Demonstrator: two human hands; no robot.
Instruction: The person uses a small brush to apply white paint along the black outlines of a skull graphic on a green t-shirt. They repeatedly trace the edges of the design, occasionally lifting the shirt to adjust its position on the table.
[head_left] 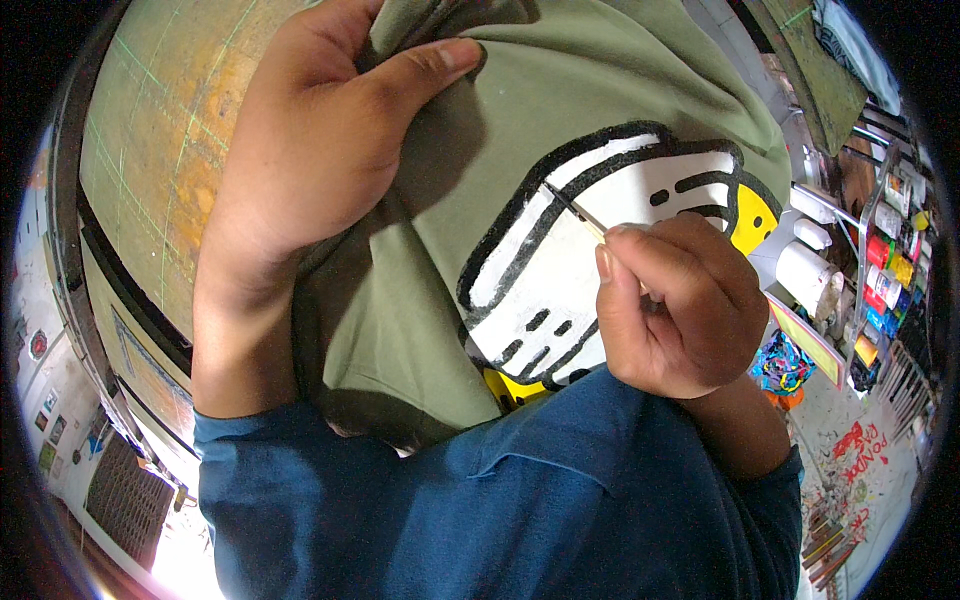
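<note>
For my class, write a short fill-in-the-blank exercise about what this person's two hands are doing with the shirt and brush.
1. The left hand grips the olive-green ____.
2. The right hand holds a thin ____ between its fingers.
3. The brush tip touches a painted design that is white with ____ outlines.
4. The yellow patch lies at the design's ____ edge.

Missing words: shirt; paintbrush; black; right

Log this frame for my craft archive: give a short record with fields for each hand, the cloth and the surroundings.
left hand: left hand grips a bunched fold of the olive-green cotton shirt
right hand: right hand pinches a thin paintbrush, tip on the design
design: white shape with black outlines, yellow patches at its edges
surroundings: rack of small paint bottles at right
</note>
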